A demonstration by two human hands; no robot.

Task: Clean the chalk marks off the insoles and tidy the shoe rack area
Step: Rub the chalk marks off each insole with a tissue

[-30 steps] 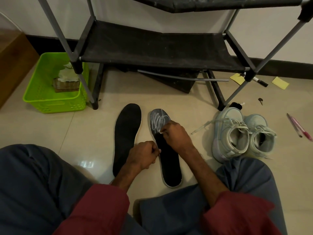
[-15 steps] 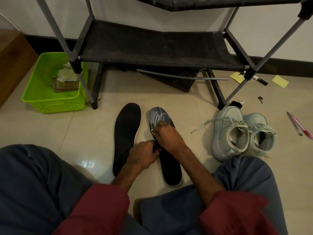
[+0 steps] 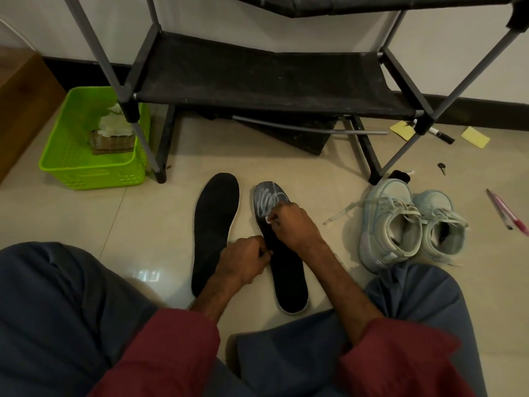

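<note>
No text, brand, number or sign can be read anywhere. The white chalk marks on the insole are loose loops and strokes, not letters. The two yellow notes on the floor show no legible writing, and any print on the marker and the pale shoes is too small to make out.

We log left sleeve: dark red cloth, loose cuff | right sleeve: same dark red, creased | trousers: baggy grey-blue, folded | left hand, right hand: we see both bare
</note>
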